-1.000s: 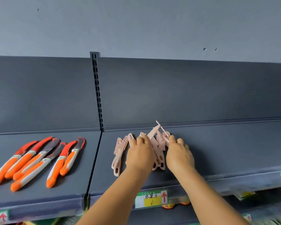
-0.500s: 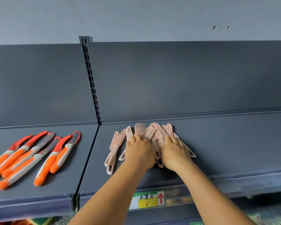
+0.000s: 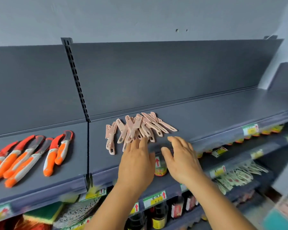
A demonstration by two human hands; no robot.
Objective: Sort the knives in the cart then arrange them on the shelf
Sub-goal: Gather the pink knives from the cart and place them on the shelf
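Observation:
Several small pink sheathed knives (image 3: 136, 128) lie in a loose overlapping pile on the dark grey shelf (image 3: 206, 117), blades toward the back panel. Several orange-handled knives (image 3: 28, 156) lie side by side on the shelf section to the left. My left hand (image 3: 136, 161) hovers just in front of the pink pile, fingers spread, its fingertips at the nearest handles and holding nothing. My right hand (image 3: 181, 158) is beside it on the right, fingers apart, over the shelf's front edge and apart from the knives.
A slotted upright (image 3: 76, 83) splits the two shelf sections. Below are price tags (image 3: 154, 199), dark bottles (image 3: 158, 216), a small jar (image 3: 160, 170), packets (image 3: 236, 176) on the right and sponges (image 3: 43, 214) on the left. The shelf stretches bare to the right of the pink pile.
Both hands have pulled back from the pink knives toward the shelf's front edge and opened. The pile now lies uncovered. The view has swung to show the lower shelves.

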